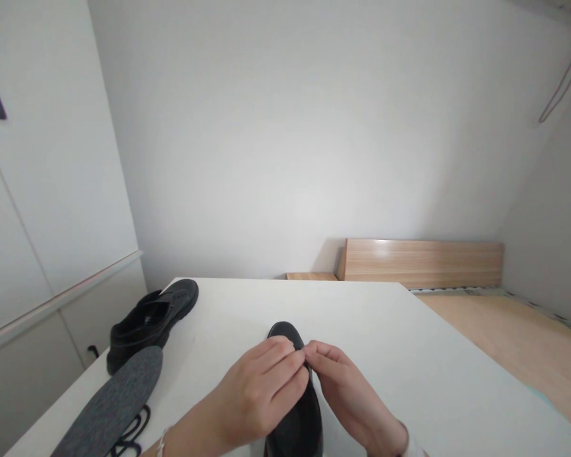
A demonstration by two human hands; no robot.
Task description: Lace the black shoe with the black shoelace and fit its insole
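A black shoe (pixel 295 429) lies on the white table in front of me, toe pointing away. My left hand (pixel 266 387) reaches across its upper, fingers curled and closed in a pinch. From the other side, my right hand (pixel 337 381) pinches at the shoe's right edge, thumb and forefinger together. The fingertips of both hands meet over the upper. What lies between them is hidden or too small to make out. Part of the shoe's middle is covered by my left hand.
At the table's left edge stands a second black shoe (pixel 145 327). Nearer lie a grey insole (pixel 117 400) and a loose black shoelace (pixel 134 431). The white table (pixel 361 317) ends before a wooden headboard (pixel 423 263). White cabinets (pixel 52 158) rise on the left.
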